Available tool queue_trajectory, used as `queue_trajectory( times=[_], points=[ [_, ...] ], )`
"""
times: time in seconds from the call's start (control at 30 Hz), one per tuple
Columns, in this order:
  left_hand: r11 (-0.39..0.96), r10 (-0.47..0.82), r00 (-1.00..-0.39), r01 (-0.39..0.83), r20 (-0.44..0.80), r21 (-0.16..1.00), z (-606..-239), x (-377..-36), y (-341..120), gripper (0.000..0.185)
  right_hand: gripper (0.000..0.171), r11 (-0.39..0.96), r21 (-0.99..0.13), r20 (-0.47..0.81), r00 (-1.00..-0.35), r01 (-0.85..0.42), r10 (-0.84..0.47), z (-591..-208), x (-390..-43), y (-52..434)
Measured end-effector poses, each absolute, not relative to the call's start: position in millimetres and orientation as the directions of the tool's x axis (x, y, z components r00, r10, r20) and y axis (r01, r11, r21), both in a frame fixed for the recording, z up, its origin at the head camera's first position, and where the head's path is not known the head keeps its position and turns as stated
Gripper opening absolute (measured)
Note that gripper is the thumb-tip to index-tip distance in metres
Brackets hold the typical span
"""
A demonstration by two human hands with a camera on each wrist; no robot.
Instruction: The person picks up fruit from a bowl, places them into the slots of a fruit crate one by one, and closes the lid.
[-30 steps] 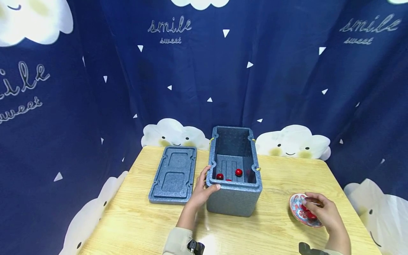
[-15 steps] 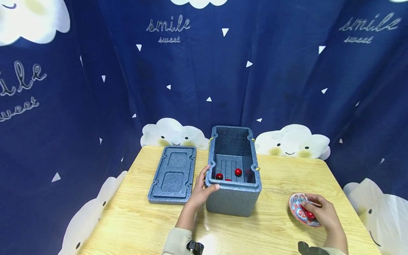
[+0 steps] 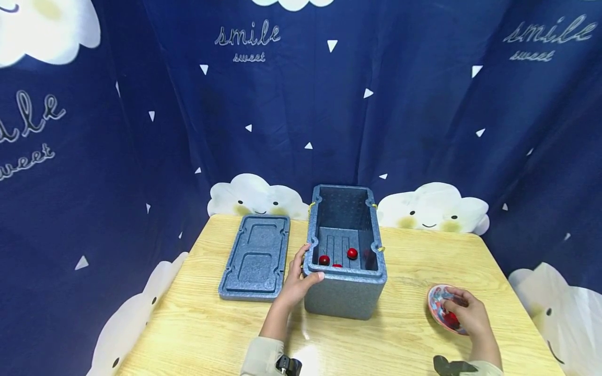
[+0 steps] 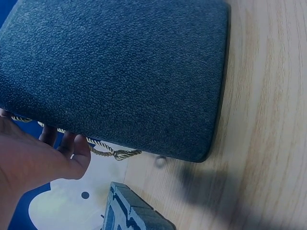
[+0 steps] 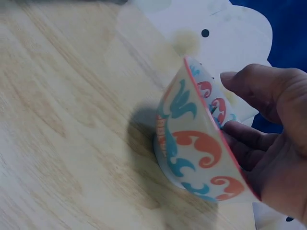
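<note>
Grey-blue foam fills most of what I see: the open box (image 3: 345, 284) stands in the middle of the wooden table (image 3: 211, 324), and my left hand (image 3: 297, 282) grips its near left corner, thumb hooked over the rim and fingers curled against the outer wall. From the left wrist view, those fingers (image 4: 72, 143) lie beside a twisted yellow cord (image 4: 110, 152) hanging off the box. Inside, on the ribbed floor, rest three red cherries (image 3: 352, 253), one half hidden by the front wall. The box's lid (image 3: 256, 256) lies flat on the table just to its left, inner side up.

My right hand (image 3: 465, 316) reaches into the patterned bowl (image 3: 437, 305) near the table's right edge, fingers curled down over something red (image 3: 450, 319), probably a cherry, though I cannot tell whether I am pinching it or only touching it. The right wrist view shows the bowl (image 5: 201, 153) tipped on its side, my fingers inside it.
</note>
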State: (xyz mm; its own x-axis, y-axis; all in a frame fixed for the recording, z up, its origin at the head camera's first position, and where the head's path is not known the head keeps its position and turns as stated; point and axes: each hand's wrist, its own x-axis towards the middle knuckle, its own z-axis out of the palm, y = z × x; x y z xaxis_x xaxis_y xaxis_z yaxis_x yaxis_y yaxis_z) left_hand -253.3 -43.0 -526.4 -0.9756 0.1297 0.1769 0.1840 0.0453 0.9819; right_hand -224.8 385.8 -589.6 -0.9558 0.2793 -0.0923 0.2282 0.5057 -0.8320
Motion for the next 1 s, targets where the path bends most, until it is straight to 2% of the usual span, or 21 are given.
queue_trajectory(
  times=[0.2, 0.47, 0.7, 1.0],
  points=[
    [0.056, 0.129, -0.971, 0.208, 0.2, 0.977, -528, -255, -43, 0.077, 0.056, 0.557, -0.789, -0.144, -0.959, 0.26, 0.243, -580, -225, 379],
    [0.031, 0.126, -0.981, 0.149, 0.145, 0.988, -533, -260, -45, 0.08, 0.059, 0.651, -0.726, -0.132, -0.975, 0.219, 0.181, -584, -233, 379],
    [0.037, 0.149, -0.977, 0.162, 0.155, 0.986, -490, -236, -44, 0.077, 0.05, 0.653, -0.729, -0.121, -0.977, 0.207, 0.176, -580, -231, 375],
    [0.031, 0.151, -0.975, 0.17, 0.163, 0.985, -492, -235, -44, 0.076, 0.053, 0.669, -0.706, -0.147, -0.972, 0.232, 0.182, -576, -227, 374]
  ],
)
